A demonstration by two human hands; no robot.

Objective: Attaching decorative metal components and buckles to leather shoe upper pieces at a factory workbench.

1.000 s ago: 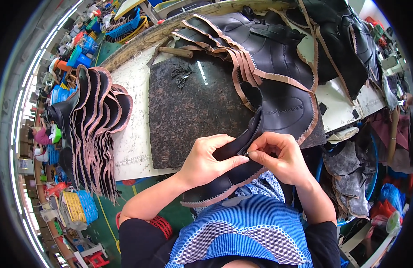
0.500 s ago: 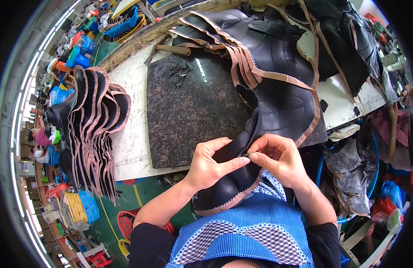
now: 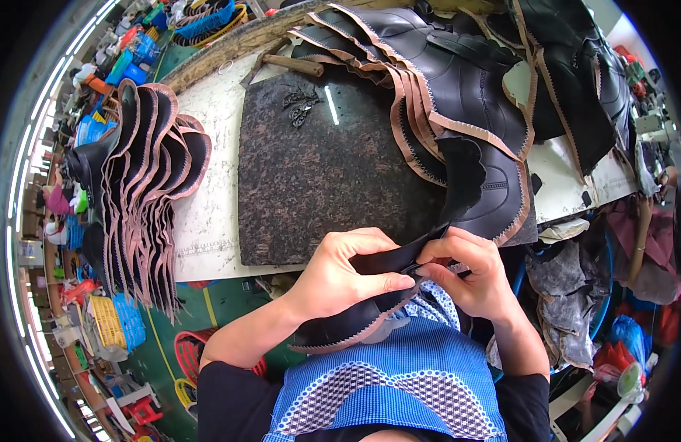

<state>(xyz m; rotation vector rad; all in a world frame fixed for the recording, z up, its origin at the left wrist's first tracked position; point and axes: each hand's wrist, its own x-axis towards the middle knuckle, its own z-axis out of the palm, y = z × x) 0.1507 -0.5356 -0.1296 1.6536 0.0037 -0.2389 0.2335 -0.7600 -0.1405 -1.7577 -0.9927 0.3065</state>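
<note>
A black leather shoe upper (image 3: 353, 322) with a pinkish zigzag-cut edge hangs over my lap, in front of the table's near edge. My left hand (image 3: 353, 271) pinches it between thumb and fingers from the left. From the right, my right hand (image 3: 469, 271) pinches the same upper, fingertips close to my left thumb. Something small and dark sits between the fingertips; its kind cannot be made out. One flap of the leather (image 3: 461, 179) stands up beyond my right hand. Past my hands lies a speckled stone slab (image 3: 311, 177) bearing several small black ornaments (image 3: 301, 105).
A hammer (image 3: 295, 65) lies at the slab's far edge on the white table (image 3: 208, 221). Similar uppers are stacked at left (image 3: 145, 169) and far right (image 3: 495, 96). A blue-rimmed tub with grey scraps (image 3: 565, 295) stands right. Red basket (image 3: 197, 357) below left.
The upper has turned in my hands: its far flap now rises upright and further right. My right fingers have closed in over the small dark piece. The whole view has shifted slightly.
</note>
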